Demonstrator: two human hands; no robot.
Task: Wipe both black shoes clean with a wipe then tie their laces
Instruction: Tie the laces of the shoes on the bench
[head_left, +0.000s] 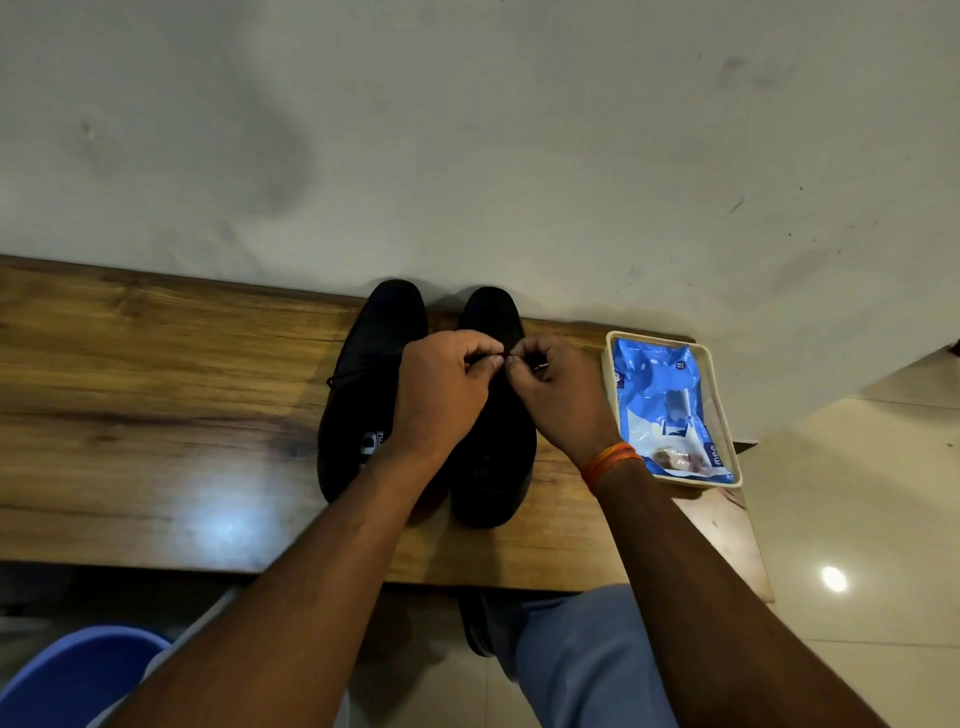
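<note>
**Two hands pinching one lace above the right-hand shoe**

Both of my hands meet over the middle of the right-hand shoe (493, 415). On the left hand (441, 387) the fingers (480, 347) are curled in tight, thumb against forefinger, pinching a thin black lace (506, 356). The right hand (558, 389) mirrors it: fingers bent, thumb and forefinger nipping the same lace, so the tips of the two hands nearly touch. I cannot tell whether a knot has formed under them.

Legible writing is scarce. A white logo (373, 441) shows on the insole of the left-hand shoe (371, 374), with letters that look like "STYLE" beside it; the rest is hidden by my forearm. The blue wipes packet (662, 410) reads "mee" near its close end, plus a small round mark with digits I cannot make out.

The pair stands side by side, touching, on the wooden counter (156, 415). Each shoe's long axis runs straight away from me, toes against the wall (467, 130) and heels toward me. A loose lace end (343, 378) hangs off the left-hand shoe's outer side. The packet lies in a cream tray (727, 415) just right of the shoes, at the counter's end. An orange thread band (608, 460) circles my right wrist.
</note>
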